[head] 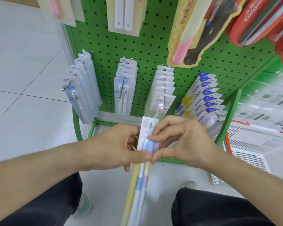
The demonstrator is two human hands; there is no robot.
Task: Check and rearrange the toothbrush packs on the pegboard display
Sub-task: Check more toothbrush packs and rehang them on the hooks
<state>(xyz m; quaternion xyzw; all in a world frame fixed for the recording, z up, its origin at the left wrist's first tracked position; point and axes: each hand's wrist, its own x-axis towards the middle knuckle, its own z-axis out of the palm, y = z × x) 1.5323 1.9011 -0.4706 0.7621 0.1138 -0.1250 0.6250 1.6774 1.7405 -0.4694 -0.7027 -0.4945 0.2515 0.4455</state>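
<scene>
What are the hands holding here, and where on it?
Both the left hand and right hand pinch one twin toothbrush pack at its upper end, around the brush heads.

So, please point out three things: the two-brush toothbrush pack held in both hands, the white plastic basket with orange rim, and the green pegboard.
Two-brush toothbrush pack [148, 128]: head view, on its white card top.
White plastic basket with orange rim [252, 154]: head view, on its slotted wall.
Green pegboard [153, 51]: head view, on bare perforated panel.

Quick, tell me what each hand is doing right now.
Left hand: pinches the two-brush toothbrush pack by its left edge.
Right hand: pinches the same pack near the brush heads.
</scene>
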